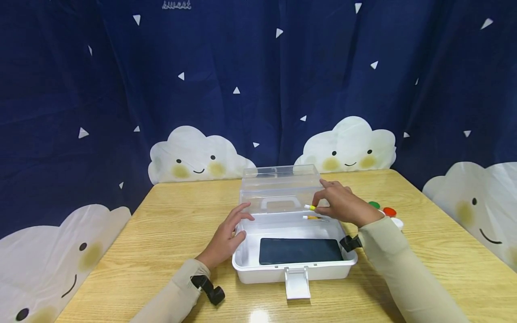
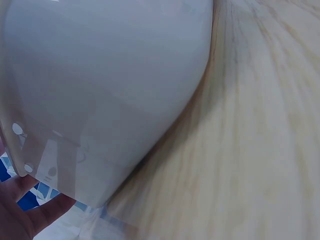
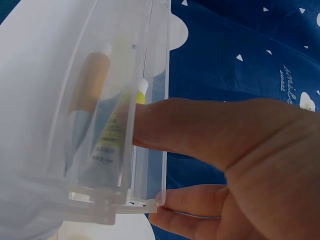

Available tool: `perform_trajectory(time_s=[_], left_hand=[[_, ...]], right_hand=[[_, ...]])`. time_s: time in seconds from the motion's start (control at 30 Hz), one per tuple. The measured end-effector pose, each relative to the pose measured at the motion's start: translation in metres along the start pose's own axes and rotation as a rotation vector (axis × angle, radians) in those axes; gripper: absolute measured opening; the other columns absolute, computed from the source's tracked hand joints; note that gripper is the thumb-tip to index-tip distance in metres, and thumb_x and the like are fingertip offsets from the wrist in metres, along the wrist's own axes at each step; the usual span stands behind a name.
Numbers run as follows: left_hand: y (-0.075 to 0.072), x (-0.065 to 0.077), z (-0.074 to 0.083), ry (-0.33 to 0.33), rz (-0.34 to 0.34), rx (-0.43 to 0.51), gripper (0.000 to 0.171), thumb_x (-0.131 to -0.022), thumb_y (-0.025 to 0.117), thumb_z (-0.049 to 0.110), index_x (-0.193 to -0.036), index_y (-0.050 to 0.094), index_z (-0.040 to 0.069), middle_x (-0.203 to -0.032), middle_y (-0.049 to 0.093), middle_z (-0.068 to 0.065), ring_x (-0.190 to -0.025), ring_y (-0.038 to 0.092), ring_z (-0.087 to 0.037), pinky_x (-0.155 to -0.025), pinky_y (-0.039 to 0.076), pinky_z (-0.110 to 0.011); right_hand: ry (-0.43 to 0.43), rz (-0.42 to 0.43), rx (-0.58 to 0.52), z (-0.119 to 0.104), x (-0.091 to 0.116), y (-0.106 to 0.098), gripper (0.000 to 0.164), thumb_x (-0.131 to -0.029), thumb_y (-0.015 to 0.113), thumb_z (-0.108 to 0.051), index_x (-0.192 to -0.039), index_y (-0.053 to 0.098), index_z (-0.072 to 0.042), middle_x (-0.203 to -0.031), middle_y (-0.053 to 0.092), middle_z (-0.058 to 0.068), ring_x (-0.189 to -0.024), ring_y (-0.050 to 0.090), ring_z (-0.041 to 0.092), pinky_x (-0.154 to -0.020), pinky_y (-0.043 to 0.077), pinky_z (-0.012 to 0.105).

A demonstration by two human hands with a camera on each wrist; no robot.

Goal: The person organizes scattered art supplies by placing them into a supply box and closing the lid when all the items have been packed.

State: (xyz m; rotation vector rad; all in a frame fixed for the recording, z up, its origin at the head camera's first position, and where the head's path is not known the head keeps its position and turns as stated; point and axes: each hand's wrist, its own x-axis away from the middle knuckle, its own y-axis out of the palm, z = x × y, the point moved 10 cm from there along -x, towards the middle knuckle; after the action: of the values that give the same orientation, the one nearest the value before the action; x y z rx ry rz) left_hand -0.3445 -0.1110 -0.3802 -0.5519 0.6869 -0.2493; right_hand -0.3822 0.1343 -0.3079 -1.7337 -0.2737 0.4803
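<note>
Two hands work at a white storage box (image 1: 262,274), its clear lid (image 1: 280,179) swung up at twelve o'clock, the far side, and its front latch (image 1: 297,285) hanging down at six. The right hand (image 1: 339,202), at two o'clock, pinches a yellow squeeze tube (image 1: 311,207) near its white cap, just inside the back of the box at one o'clock. An orange squeeze tube (image 1: 311,217) lies just beside it. The left hand (image 1: 228,233), at nine o'clock, has its fingers spread by the side wall; whether it presses there, I cannot tell. A dark flat slab (image 1: 300,251) lies on the box floor toward six o'clock.

The step in hand looks to be handling the yellow tube within the box; whether it is being set down or lifted out cannot be told. Setting it down would call for lowering it flat beside the orange one, then loosening the pinch; lifting it out would call for clearing the translucent wall. Either way, a steadying left hand should help.
</note>
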Motion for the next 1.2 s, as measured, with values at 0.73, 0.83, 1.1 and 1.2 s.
perform_trajectory(time_s=[0.73,0.83,1.1,1.2], left_hand=[[-0.0004,0.0003,-0.0010,-0.009,0.002,-0.005,0.040,-0.086,0.049,0.000,-0.118,0.056,0.023,-0.153,0.031,0.008,-0.139,0.034,-0.023,-0.093,0.043,-0.052],[-0.0002,0.0000,-0.0014,-0.016,0.000,-0.009,0.039,-0.086,0.049,0.000,-0.118,0.056,0.022,-0.154,0.031,0.006,-0.139,0.034,-0.023,-0.094,0.043,-0.053],[-0.0003,0.0002,0.0000,0.001,0.001,-0.002,0.041,-0.085,0.049,-0.001,-0.119,0.056,0.022,-0.153,0.031,0.007,-0.138,0.034,-0.033,-0.093,0.042,-0.054],[-0.0004,0.0003,0.0009,0.010,0.002,-0.009,0.041,-0.085,0.049,-0.001,-0.119,0.056,0.021,-0.154,0.031,0.005,-0.137,0.035,-0.034,-0.093,0.043,-0.055]], right_hand=[[0.030,-0.012,-0.002,-0.0014,0.0001,0.0031,0.008,-0.080,0.078,-0.018,-0.087,0.076,-0.021,-0.146,0.035,0.031,-0.130,0.034,0.052,-0.099,0.029,0.069],[0.028,-0.007,0.003,-0.0019,0.0000,0.0034,0.008,-0.080,0.078,-0.018,-0.087,0.076,-0.020,-0.146,0.035,0.031,-0.130,0.033,0.053,-0.098,0.031,0.069],[0.004,0.001,-0.001,-0.0056,0.0010,0.0035,0.007,-0.079,0.078,-0.016,-0.085,0.076,-0.019,-0.145,0.035,0.033,-0.128,0.035,0.054,-0.096,0.034,0.068],[-0.005,0.009,0.000,-0.0070,0.0013,0.0023,0.007,-0.079,0.078,-0.016,-0.084,0.076,-0.018,-0.144,0.035,0.034,-0.128,0.035,0.054,-0.095,0.035,0.068]])
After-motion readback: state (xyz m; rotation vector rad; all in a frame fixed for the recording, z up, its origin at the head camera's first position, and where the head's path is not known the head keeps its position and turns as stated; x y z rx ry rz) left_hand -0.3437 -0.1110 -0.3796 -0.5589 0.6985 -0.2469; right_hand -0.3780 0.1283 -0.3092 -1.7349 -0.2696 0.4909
